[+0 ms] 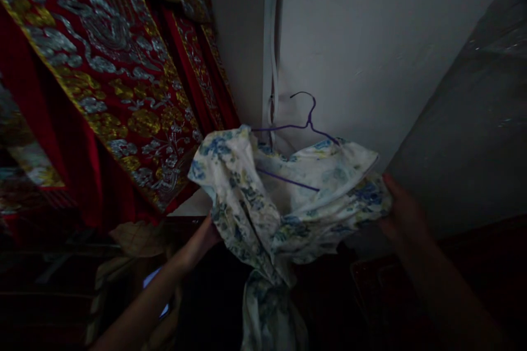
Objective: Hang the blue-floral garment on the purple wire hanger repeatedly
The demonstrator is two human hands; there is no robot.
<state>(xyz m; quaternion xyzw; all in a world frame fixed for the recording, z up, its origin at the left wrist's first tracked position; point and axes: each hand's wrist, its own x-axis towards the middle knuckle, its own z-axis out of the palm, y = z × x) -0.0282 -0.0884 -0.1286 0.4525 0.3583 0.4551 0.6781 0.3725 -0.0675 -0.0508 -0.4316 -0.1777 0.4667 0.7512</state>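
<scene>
Red hanging cloth (pixel 123 74) with gold and silver ornament, upper left of frame; pale wall (pixel 349 38), upper centre; white cord (pixel 272 38) running vertically, top centre; bluish lit surface (pixel 151 277), partly hidden, lower left.

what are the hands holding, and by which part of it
A floral garment on a purple hanger: the left hand and right hand hold its opposite sides, the cloth partly hiding both hands.
</scene>
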